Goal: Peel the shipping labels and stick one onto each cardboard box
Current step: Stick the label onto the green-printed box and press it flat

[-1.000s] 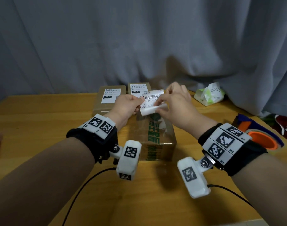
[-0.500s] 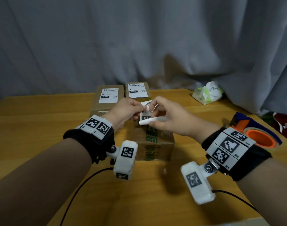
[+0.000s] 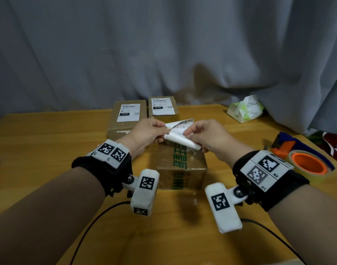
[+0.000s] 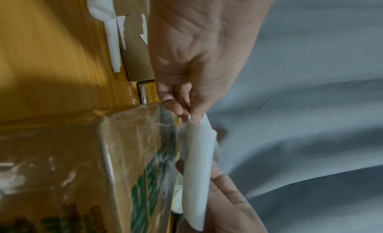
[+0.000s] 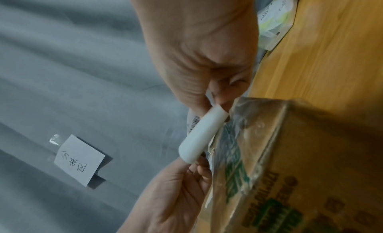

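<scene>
Shipping label (image 3: 180, 127): white, barcode printed, held in the air just above the near cardboard box (image 3: 182, 165), its backing sheet (image 3: 181, 141) curling away underneath. Left hand (image 3: 146, 133): fingers pinched on the label's left edge. Right hand (image 3: 206, 133): fingers pinched on the label's right side. Near box: green print, clear tape, standing on the wooden worktop (image 3: 49, 153). Two labelled boxes (image 3: 128, 116) behind it, side by side. Tape dispenser (image 3: 305, 161) at right; tissue pack (image 3: 245, 109) by the grey curtain (image 3: 163, 44).
</scene>
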Tool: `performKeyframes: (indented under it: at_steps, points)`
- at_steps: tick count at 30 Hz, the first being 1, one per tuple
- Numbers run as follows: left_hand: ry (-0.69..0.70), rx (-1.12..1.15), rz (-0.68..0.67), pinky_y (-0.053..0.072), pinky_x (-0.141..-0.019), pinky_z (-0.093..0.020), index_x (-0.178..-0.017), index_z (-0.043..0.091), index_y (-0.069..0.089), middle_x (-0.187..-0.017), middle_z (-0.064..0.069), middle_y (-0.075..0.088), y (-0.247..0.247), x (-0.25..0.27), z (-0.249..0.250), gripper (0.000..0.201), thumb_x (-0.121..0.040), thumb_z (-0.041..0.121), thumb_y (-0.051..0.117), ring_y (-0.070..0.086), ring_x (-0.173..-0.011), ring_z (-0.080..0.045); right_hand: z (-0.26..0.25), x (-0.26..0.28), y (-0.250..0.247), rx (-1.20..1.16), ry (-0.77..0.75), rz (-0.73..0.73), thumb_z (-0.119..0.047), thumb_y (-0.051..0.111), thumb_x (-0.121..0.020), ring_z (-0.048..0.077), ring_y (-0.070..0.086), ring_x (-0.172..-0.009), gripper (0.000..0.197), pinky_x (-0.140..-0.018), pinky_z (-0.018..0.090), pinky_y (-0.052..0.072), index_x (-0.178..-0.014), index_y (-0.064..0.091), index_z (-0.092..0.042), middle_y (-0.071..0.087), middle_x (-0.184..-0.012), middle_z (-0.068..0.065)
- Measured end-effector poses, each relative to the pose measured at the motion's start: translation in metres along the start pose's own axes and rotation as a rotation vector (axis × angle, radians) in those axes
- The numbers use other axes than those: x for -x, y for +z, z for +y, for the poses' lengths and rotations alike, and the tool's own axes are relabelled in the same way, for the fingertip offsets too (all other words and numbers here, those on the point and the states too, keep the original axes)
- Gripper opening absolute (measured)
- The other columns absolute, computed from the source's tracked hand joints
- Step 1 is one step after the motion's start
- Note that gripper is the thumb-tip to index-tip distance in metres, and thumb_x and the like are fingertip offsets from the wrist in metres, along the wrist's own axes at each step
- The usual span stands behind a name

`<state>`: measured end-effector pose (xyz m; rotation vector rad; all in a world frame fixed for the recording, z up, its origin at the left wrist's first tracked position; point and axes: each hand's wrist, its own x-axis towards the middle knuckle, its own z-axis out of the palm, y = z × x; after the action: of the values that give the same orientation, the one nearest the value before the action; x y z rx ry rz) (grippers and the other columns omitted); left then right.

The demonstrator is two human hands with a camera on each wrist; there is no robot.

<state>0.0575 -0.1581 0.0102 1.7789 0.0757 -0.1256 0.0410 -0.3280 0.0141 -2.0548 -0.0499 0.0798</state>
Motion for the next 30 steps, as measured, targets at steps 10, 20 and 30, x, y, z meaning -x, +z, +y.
performKeyframes:
  at_steps: [10, 20, 30]
  points:
    - [0.063, -0.279, -0.008, 0.045, -0.044, -0.01, -0.076, 0.009, 0.058, -0.071, -0.006, 0.058, 0.0, -0.004, 0.004, 0.014, -0.082, -0.002, 0.064, 0.052, -0.054, -0.011, 0.003, -0.015, 0.005, 0.126, 0.063, 0.008, -0.005, 0.065, -0.085, 0.02, 0.056, -0.087, 0.019, -0.071, 0.029, 0.05, -0.071, 0.066, -0.017, 0.058, -0.082, 0.001]
    - [0.092, -0.441, 0.012, 0.045, -0.048, -0.013, -0.084, 0.006, 0.064, -0.065, -0.004, 0.059, 0.002, -0.011, 0.003, 0.008, -0.08, 0.0, 0.067, 0.052, -0.052, -0.009, 0.004, -0.021, 0.005, 0.277, 0.033, 0.038, -0.007, 0.066, -0.084, 0.02, 0.058, -0.09, 0.022, -0.082, 0.039, 0.055, -0.065, 0.068, -0.02, 0.064, -0.088, 0.003]
    - [0.146, -0.703, 0.05, 0.045, -0.07, -0.028, -0.096, 0.015, 0.059, -0.094, -0.004, 0.061, 0.002, -0.022, -0.001, 0.021, -0.079, 0.017, 0.072, 0.058, -0.086, -0.021, 0.004, -0.022, 0.006, 0.368, 0.025, 0.038, -0.011, 0.066, -0.084, 0.023, 0.061, -0.096, 0.011, -0.085, 0.039, 0.054, -0.087, 0.076, -0.013, 0.069, -0.101, 0.006]
